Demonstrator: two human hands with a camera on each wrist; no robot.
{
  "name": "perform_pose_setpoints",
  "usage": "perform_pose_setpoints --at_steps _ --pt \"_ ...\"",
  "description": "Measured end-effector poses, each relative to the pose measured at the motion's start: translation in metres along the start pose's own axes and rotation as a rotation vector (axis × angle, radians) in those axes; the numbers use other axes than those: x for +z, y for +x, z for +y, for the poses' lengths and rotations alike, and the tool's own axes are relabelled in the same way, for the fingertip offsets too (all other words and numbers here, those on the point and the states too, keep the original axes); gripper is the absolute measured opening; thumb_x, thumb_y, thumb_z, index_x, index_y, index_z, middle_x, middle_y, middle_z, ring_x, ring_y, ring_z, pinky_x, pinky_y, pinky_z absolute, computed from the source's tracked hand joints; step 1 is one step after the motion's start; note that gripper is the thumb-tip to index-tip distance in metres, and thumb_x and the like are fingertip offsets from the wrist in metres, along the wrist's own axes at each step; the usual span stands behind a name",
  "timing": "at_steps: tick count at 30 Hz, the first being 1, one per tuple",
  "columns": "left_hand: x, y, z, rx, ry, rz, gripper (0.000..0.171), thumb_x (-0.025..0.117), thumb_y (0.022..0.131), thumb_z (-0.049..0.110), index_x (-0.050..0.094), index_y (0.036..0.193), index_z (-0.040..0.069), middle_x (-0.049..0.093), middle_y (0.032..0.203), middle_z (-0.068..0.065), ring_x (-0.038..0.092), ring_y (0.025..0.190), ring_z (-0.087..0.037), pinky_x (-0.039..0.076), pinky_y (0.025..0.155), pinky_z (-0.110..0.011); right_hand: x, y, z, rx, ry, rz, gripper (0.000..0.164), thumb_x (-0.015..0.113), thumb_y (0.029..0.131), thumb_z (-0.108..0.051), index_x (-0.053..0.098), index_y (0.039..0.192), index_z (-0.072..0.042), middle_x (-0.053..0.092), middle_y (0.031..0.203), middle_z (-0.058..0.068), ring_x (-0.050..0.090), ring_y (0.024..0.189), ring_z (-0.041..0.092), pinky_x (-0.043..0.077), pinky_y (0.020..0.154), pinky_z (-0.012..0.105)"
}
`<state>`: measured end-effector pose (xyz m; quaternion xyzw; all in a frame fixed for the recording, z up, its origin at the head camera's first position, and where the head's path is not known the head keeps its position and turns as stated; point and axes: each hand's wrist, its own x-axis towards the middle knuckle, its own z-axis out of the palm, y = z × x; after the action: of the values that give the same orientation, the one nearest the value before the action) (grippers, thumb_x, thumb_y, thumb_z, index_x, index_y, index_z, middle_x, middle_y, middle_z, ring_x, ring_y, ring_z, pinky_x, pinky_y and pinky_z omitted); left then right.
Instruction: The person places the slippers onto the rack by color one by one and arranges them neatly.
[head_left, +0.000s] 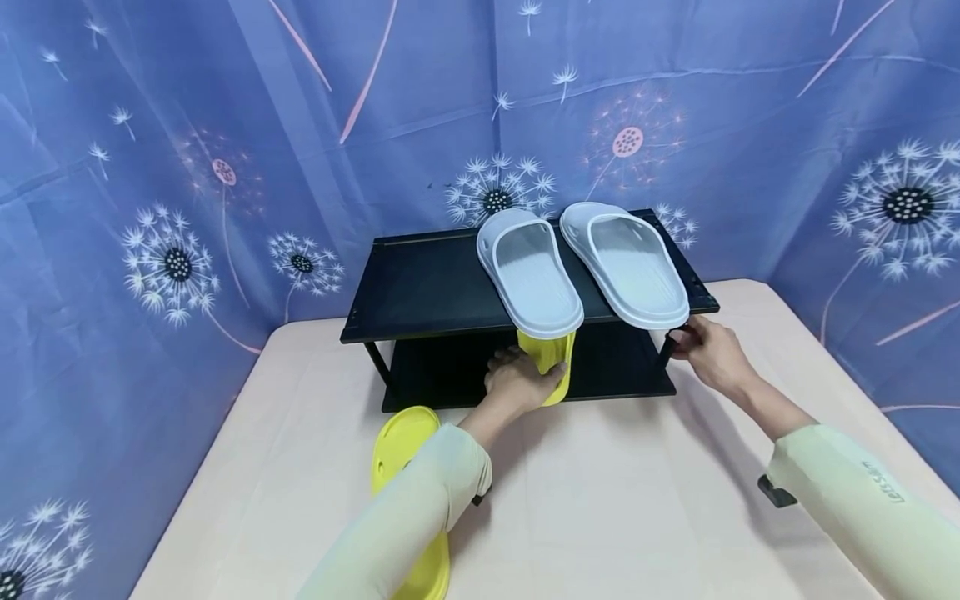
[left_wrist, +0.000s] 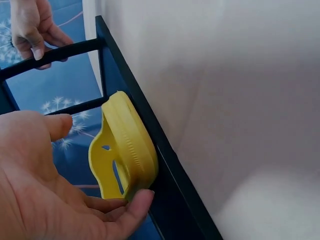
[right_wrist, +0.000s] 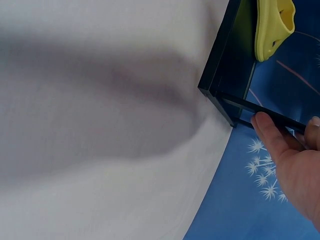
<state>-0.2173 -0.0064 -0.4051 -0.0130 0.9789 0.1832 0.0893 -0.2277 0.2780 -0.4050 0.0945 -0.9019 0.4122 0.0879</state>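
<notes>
A yellow clog [left_wrist: 132,145] lies on the lower shelf of a black two-tier shoe rack [head_left: 431,283]. My left hand [head_left: 520,381] reaches in at its near end, palm down; in the left wrist view, its fingertips touch the clog's side while the thumb stands apart from it. With thumb and fingers round the rack's right side post [right_wrist: 240,102], my right hand [head_left: 712,354] holds the rack. A second yellow clog [head_left: 405,442] lies on the table left of the rack, partly hidden under my left sleeve.
Two light blue clogs [head_left: 536,275] sit side by side on the rack's top shelf, their front ends overhanging its near edge. The rack stands on a pale table cover [head_left: 585,508]. Behind hangs a blue dandelion-print curtain [head_left: 420,100].
</notes>
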Motion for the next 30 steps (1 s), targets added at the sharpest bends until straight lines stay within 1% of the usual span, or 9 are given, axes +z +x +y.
perform_pose_setpoints --at_steps 4,7,9,11,13,17,21,24,30 --pt "0.000 -0.008 -0.001 -0.013 -0.014 0.041 0.092 0.040 0.091 0.068 0.029 0.146 -0.005 0.036 0.144 -0.028 0.039 0.129 -0.042 0.044 0.099 -0.049 0.000 0.000 0.002 -0.010 0.004 0.012 0.017 0.050 0.097 0.000 0.055 0.108 0.013 0.062 0.082 0.021 0.069 0.071 0.015 0.055 0.063 0.013" --pt "-0.001 -0.013 -0.003 -0.035 -0.028 0.049 0.094 0.038 0.090 0.071 0.028 0.147 -0.003 0.035 0.146 -0.026 0.037 0.132 -0.041 0.043 0.101 -0.049 0.000 0.000 0.001 -0.014 0.009 0.013 0.017 0.049 0.098 -0.001 0.055 0.106 0.013 0.061 0.079 0.019 0.065 0.068 0.004 0.057 0.063 0.016" --pt "-0.004 -0.018 -0.004 -0.038 -0.030 0.058 0.095 0.038 0.089 0.072 0.029 0.147 -0.002 0.034 0.147 -0.025 0.036 0.133 -0.041 0.043 0.102 -0.050 0.000 0.000 0.001 -0.015 0.012 0.011 0.017 0.049 0.098 -0.001 0.055 0.106 0.013 0.062 0.080 0.019 0.064 0.068 0.001 0.057 0.063 0.017" --pt "-0.006 -0.024 -0.006 -0.033 -0.028 0.074 0.093 0.041 0.088 0.072 0.033 0.145 -0.001 0.039 0.144 -0.023 0.041 0.129 -0.039 0.046 0.099 -0.049 0.000 0.000 0.001 -0.012 0.013 0.008 0.017 0.050 0.098 -0.001 0.055 0.106 0.012 0.062 0.080 0.019 0.064 0.068 0.003 0.057 0.063 0.018" --pt "-0.009 -0.031 -0.008 -0.020 -0.023 0.096 0.090 0.046 0.087 0.071 0.039 0.139 -0.001 0.046 0.135 -0.020 0.047 0.119 -0.036 0.049 0.091 -0.046 -0.001 0.000 0.000 -0.014 0.009 0.006 0.016 0.050 0.098 -0.002 0.055 0.104 0.012 0.062 0.079 0.019 0.066 0.069 0.007 0.058 0.064 0.018" --pt "-0.012 -0.047 -0.011 0.013 -0.011 0.119 0.083 0.053 0.085 0.068 0.045 0.131 0.000 0.051 0.122 -0.017 0.050 0.105 -0.031 0.050 0.084 -0.042 -0.002 0.001 0.000 -0.017 0.002 0.013 0.016 0.050 0.098 -0.002 0.056 0.103 0.011 0.063 0.080 0.022 0.067 0.069 0.009 0.058 0.063 0.019" --pt "-0.012 -0.062 -0.015 0.044 -0.012 0.125 0.084 0.054 0.086 0.066 0.043 0.133 -0.002 0.049 0.126 -0.019 0.049 0.110 -0.034 0.049 0.091 -0.044 -0.004 0.002 0.001 -0.020 -0.005 0.017 0.016 0.050 0.098 -0.003 0.056 0.103 0.011 0.064 0.086 0.026 0.065 0.068 0.004 0.058 0.063 0.021" --pt "-0.011 -0.071 -0.019 0.047 -0.030 0.124 0.086 0.055 0.085 0.067 0.042 0.135 -0.003 0.047 0.129 -0.020 0.048 0.114 -0.036 0.047 0.095 -0.046 -0.003 0.002 0.001 -0.024 -0.013 0.010 0.016 0.049 0.099 -0.003 0.056 0.104 0.011 0.064 0.087 0.026 0.067 0.068 0.007 0.059 0.064 0.023" --pt "-0.009 -0.087 -0.027 0.027 -0.023 0.090 0.090 0.052 0.085 0.069 0.039 0.139 -0.002 0.044 0.137 -0.021 0.045 0.122 -0.038 0.045 0.098 -0.049 -0.001 0.001 0.000 -0.033 -0.032 0.006 0.017 0.048 0.099 -0.003 0.056 0.105 0.011 0.065 0.086 0.025 0.069 0.068 0.012 0.058 0.062 0.021"
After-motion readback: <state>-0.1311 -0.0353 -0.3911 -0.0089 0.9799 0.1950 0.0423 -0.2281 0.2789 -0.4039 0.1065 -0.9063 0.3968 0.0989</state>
